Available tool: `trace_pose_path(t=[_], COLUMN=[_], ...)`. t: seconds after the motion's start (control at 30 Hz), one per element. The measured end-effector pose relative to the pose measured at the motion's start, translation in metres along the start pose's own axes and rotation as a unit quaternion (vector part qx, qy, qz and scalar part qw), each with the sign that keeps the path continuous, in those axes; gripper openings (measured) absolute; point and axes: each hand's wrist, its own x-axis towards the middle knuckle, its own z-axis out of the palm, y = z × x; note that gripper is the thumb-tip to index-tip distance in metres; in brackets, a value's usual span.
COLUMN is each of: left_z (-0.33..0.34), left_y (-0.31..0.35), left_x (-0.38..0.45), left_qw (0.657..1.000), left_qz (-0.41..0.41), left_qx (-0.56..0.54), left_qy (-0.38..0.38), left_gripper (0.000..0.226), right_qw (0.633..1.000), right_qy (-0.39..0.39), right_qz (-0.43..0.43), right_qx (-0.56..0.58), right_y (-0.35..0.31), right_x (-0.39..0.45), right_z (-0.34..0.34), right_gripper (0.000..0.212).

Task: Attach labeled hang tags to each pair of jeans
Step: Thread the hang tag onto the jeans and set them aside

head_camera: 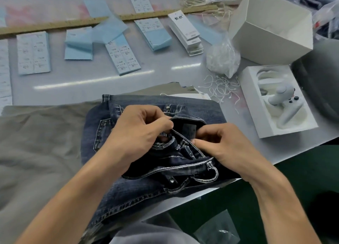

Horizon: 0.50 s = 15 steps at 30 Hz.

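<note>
Dark jeans (146, 170), unreadable inner label (189, 131)

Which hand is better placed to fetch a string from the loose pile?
Probably the right hand: the loose strings lie on its side, beyond the jeans. Both hands grip the waistband now.

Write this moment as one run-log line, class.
step: working at jeans waistband | left hand: pinches waistband | right hand: pinches waistband | hang tags: on table, none attached in view

White game controller (282, 100) sits in open box (251, 104).
</note>
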Motion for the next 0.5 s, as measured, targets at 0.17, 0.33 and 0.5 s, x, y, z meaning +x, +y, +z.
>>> trace_pose_path(t=[0.17, 0.33, 0.5], left_z=[0.0005, 0.0012, 0.0035], left_y=[-0.0018, -0.0009, 0.0041], left_x=[0.0011, 0.0014, -0.0007], left_qw=[1.000, 1.000, 1.000], left_qz=[-0.007, -0.012, -0.022], left_qx=[-0.010, -0.002, -0.006], left_qy=[-0.004, -0.003, -0.001], left_gripper=[0.018, 0.019, 0.020], right_qw=[1.000, 0.999, 0.999], right_qy=[-0.005, 0.000, -0.010], right_qz=[0.004, 0.008, -0.008], right_qx=[0.029, 0.035, 0.041], right_y=[0.0007, 0.0016, 0.0020], right_x=[-0.0035, -0.0030, -0.0055], right_z=[-0.0013, -0.0014, -0.0024], right_gripper=[0.017, 0.019, 0.018])
